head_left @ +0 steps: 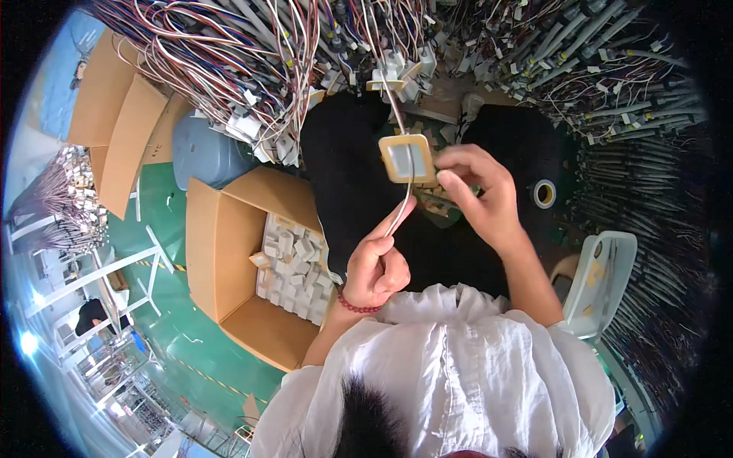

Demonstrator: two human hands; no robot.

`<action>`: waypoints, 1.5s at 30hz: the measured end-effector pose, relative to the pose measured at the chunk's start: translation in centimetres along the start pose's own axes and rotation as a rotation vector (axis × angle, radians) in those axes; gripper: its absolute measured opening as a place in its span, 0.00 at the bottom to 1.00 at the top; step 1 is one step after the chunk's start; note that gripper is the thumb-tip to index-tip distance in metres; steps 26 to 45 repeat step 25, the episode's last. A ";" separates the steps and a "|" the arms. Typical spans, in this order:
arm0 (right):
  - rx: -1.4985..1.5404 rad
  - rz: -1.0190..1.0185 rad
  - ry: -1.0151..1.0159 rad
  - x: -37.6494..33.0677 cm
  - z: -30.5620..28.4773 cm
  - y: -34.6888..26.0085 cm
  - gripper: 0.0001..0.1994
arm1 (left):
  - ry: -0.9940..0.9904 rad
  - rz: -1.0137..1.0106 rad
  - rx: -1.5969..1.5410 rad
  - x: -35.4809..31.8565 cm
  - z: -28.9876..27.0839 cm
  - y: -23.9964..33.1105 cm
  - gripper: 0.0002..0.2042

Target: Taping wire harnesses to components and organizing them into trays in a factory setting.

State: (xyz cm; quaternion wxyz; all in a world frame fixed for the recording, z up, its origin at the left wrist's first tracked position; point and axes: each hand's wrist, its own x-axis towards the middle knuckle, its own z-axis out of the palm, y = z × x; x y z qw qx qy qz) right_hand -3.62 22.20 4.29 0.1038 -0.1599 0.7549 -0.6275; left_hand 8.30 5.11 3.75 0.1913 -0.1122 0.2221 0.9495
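Observation:
My left hand is closed on a thin cable, its index finger stretched up along it. The cable passes up through a small square white housing, whose wide tan rim faces me. At that rim's right edge is my right hand, thumb and fingertips drawn together there. Motion smears these fingertips slightly, and what lies between them is partly hidden. Above the housing the cable runs on towards a bundle of wires with similar white housings.
An open cardboard box at my left holds many white housings. Beyond it are a blue-grey stool and another carton. Grey cable bundles line the right side. A tape roll and white plastic bin are at my right.

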 end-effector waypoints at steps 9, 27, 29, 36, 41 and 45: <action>-0.143 -0.390 -0.627 4.2 0.8 -1.4 0.08 | 0.203 0.044 0.351 -2.7 1.4 1.3 0.28; -0.328 -0.490 -0.643 3.4 -0.5 -1.4 0.04 | 0.152 -0.054 0.973 -2.4 1.4 2.0 0.27; -0.328 -0.490 -0.643 3.4 -0.5 -1.4 0.04 | 0.152 -0.054 0.973 -2.4 1.4 2.0 0.27; -0.328 -0.490 -0.643 3.4 -0.5 -1.4 0.04 | 0.152 -0.054 0.973 -2.4 1.4 2.0 0.27; -0.328 -0.490 -0.643 3.4 -0.5 -1.4 0.04 | 0.152 -0.054 0.973 -2.4 1.4 2.0 0.27; -0.328 -0.490 -0.643 3.4 -0.5 -1.4 0.04 | 0.152 -0.054 0.973 -2.4 1.4 2.0 0.27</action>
